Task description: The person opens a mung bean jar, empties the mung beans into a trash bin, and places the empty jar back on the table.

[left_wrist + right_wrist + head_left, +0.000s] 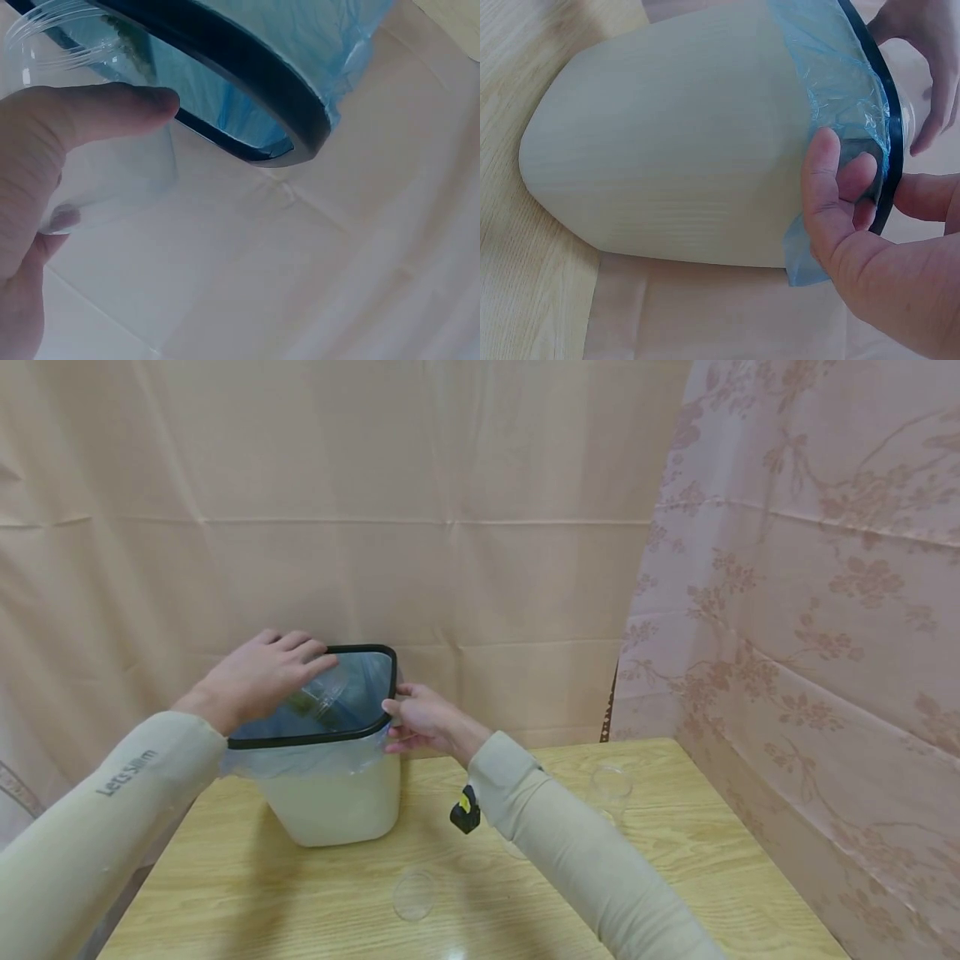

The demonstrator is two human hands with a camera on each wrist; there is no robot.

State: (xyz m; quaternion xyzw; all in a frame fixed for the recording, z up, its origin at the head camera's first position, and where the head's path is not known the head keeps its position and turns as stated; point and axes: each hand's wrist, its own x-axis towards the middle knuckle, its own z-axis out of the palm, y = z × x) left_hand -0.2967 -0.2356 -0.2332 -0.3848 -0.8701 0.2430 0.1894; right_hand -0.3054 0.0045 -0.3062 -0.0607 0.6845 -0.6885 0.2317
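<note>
My left hand (258, 677) holds a clear plastic jar (124, 169) over the mouth of a cream trash bin (330, 802). The jar has a ridged, threaded neck, tipped toward the opening, and greenish-brown stuff (133, 46) shows by that neck. A blue plastic liner (371, 681) lines the bin and folds out under its black rim (307, 740). On the bin's right side my right hand (427, 720) pinches the rim, thumb on top and fingers beneath against the liner. Much of the jar is hidden behind the left hand in the head view.
A small black and yellow tape measure (465, 812) lies right of the bin on the wooden table (337, 902). Toward the front is a clear round lid (414, 895). Another clear container (611, 783) stands at the back right, beyond the right sleeve. Curtains hang behind and to the right.
</note>
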